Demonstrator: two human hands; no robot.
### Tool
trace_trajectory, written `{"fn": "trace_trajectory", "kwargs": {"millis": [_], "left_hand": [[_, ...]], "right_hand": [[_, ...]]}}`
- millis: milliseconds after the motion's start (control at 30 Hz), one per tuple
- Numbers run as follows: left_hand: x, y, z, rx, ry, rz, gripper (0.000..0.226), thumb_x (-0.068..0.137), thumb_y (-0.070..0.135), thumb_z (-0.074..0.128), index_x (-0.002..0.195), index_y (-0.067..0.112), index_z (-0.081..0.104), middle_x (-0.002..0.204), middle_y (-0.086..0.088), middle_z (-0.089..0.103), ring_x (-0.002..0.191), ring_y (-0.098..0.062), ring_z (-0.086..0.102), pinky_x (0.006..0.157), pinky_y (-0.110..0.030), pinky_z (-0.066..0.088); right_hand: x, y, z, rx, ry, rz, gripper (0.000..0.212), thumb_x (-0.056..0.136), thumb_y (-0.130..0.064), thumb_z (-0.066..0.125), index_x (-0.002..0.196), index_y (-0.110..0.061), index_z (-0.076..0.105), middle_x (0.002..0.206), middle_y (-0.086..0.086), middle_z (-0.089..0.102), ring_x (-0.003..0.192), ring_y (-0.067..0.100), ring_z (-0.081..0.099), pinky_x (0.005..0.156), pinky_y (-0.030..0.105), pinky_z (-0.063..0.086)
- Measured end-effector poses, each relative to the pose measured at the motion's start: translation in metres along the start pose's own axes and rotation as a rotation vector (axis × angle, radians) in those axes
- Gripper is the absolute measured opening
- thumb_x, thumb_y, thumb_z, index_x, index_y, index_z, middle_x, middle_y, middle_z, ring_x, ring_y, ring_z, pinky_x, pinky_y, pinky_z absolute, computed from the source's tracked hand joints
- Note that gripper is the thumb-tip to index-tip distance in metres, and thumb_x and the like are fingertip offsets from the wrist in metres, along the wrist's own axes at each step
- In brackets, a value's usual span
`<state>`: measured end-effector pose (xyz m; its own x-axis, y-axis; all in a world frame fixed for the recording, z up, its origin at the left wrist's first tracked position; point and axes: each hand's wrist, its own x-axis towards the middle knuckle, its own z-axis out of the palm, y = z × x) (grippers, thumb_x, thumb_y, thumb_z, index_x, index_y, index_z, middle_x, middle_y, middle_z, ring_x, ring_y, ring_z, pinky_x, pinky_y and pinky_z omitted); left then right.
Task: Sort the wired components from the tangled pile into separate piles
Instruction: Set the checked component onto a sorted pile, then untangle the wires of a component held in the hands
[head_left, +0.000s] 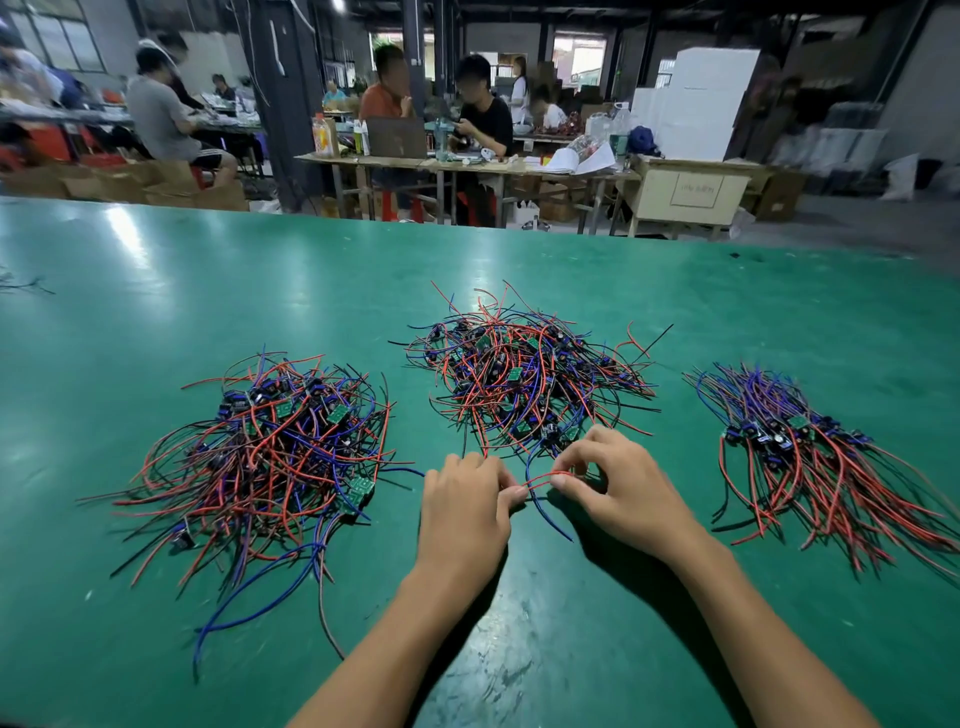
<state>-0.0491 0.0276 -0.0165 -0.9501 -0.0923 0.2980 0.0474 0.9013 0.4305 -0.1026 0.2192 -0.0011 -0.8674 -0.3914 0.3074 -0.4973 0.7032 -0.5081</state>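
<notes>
Just in front of the tangled pile (524, 379), my left hand (465, 506) and right hand (615, 486) both pinch one red wire (545, 477) to pull it free.

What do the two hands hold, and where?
Both hands, left and right, pinch one red wire from the middle pile, each near one end of its visible stretch.

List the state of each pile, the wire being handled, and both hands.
Left pile: tangled, loose.
Middle pile: tangled.
Right pile: wires combed roughly parallel.
Red wire: stretched between both hands.
Left hand: pinching the red wire.
Right hand: pinching the red wire.
</notes>
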Motion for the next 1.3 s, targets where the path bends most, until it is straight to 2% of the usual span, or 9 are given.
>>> {"fn": "trace_trajectory", "kwargs": {"millis": [133, 300, 400, 600, 800, 1000, 1167, 1233, 1300], "left_hand": [[-0.001, 0.005, -0.008, -0.174, 0.193, 0.004, 0.011, 0.1, 0.035, 0.056, 0.093, 0.027, 0.059, 0.095, 0.009, 0.061, 0.092, -0.019, 0.054, 0.081, -0.035, 0.031], [0.003, 0.001, -0.016, -0.347, 0.459, -0.13, 0.011, 0.099, 0.032, 0.06, 0.092, 0.025, 0.06, 0.09, 0.008, 0.061, 0.076, -0.019, 0.054, 0.078, -0.037, 0.039], [0.005, 0.0, -0.017, -0.537, 0.47, -0.074, 0.015, 0.101, 0.034, 0.058, 0.092, 0.022, 0.06, 0.087, 0.009, 0.062, 0.067, -0.012, 0.051, 0.068, -0.033, 0.044], [0.007, 0.005, -0.019, -0.814, 0.422, -0.068, 0.015, 0.101, 0.027, 0.06, 0.088, 0.02, 0.062, 0.072, 0.005, 0.066, 0.065, -0.009, 0.066, 0.055, -0.017, 0.042], [0.017, 0.006, -0.053, -1.098, 0.546, -0.151, 0.015, 0.1, 0.022, 0.059, 0.086, 0.016, 0.061, 0.058, 0.003, 0.052, 0.051, -0.008, 0.044, 0.05, -0.02, 0.034], [0.065, -0.036, -0.13, -0.488, 0.714, -0.15, 0.026, 0.096, 0.035, 0.057, 0.082, 0.016, 0.067, 0.066, 0.003, 0.064, 0.06, -0.017, 0.057, 0.059, -0.028, 0.039], [0.076, -0.086, -0.139, 0.209, 0.222, -0.317, 0.024, 0.091, 0.018, 0.059, 0.09, 0.001, 0.076, 0.094, -0.022, 0.068, 0.093, -0.035, 0.062, 0.09, -0.04, 0.045], [0.066, -0.087, -0.127, 0.43, 0.161, -0.381, 0.022, 0.084, 0.013, 0.061, 0.099, 0.011, 0.076, 0.114, -0.016, 0.061, 0.114, -0.032, 0.051, 0.1, -0.041, 0.027], [0.054, -0.078, -0.113, 0.453, 0.237, -0.303, 0.034, 0.077, 0.009, 0.065, 0.11, 0.015, 0.072, 0.131, -0.014, 0.052, 0.126, -0.03, 0.041, 0.1, -0.042, 0.019]], "right_hand": [[0.003, 0.001, -0.004, 0.106, 0.135, -0.039, 0.013, 0.083, -0.044, 0.079, 0.095, -0.038, 0.076, 0.094, -0.014, 0.054, 0.097, 0.005, 0.054, 0.077, 0.023, 0.041], [0.001, 0.004, 0.0, 0.082, 0.067, -0.016, 0.028, 0.082, -0.051, 0.078, 0.108, -0.041, 0.07, 0.104, -0.019, 0.053, 0.099, 0.001, 0.052, 0.082, 0.028, 0.047], [-0.001, 0.003, 0.004, 0.07, 0.029, -0.01, 0.028, 0.086, -0.047, 0.075, 0.111, -0.04, 0.066, 0.101, -0.018, 0.057, 0.089, 0.003, 0.055, 0.082, 0.033, 0.05], [-0.002, -0.007, 0.017, 0.095, -0.011, -0.072, 0.021, 0.089, -0.049, 0.065, 0.105, -0.036, 0.07, 0.093, -0.017, 0.063, 0.096, 0.003, 0.056, 0.087, 0.036, 0.05], [-0.002, -0.01, 0.016, 0.114, -0.018, -0.031, 0.013, 0.093, -0.043, 0.065, 0.098, -0.034, 0.073, 0.095, -0.017, 0.064, 0.095, 0.005, 0.058, 0.087, 0.037, 0.051], [-0.004, -0.019, 0.013, -0.062, 0.006, 0.002, 0.031, 0.082, -0.062, 0.07, 0.1, -0.037, 0.071, 0.087, -0.016, 0.061, 0.09, 0.003, 0.056, 0.074, 0.027, 0.043], [-0.003, -0.032, 0.009, -0.234, 0.076, 0.171, 0.018, 0.085, -0.048, 0.066, 0.09, -0.034, 0.075, 0.079, -0.014, 0.06, 0.091, 0.012, 0.063, 0.068, 0.027, 0.04], [-0.003, -0.032, 0.006, -0.263, 0.087, 0.157, 0.014, 0.085, -0.043, 0.065, 0.086, -0.033, 0.075, 0.08, -0.014, 0.062, 0.087, 0.011, 0.062, 0.067, 0.026, 0.039], [-0.003, -0.03, 0.001, -0.169, 0.106, 0.109, 0.011, 0.085, -0.041, 0.069, 0.079, -0.032, 0.073, 0.077, -0.017, 0.064, 0.076, 0.004, 0.058, 0.063, 0.025, 0.038]]}}
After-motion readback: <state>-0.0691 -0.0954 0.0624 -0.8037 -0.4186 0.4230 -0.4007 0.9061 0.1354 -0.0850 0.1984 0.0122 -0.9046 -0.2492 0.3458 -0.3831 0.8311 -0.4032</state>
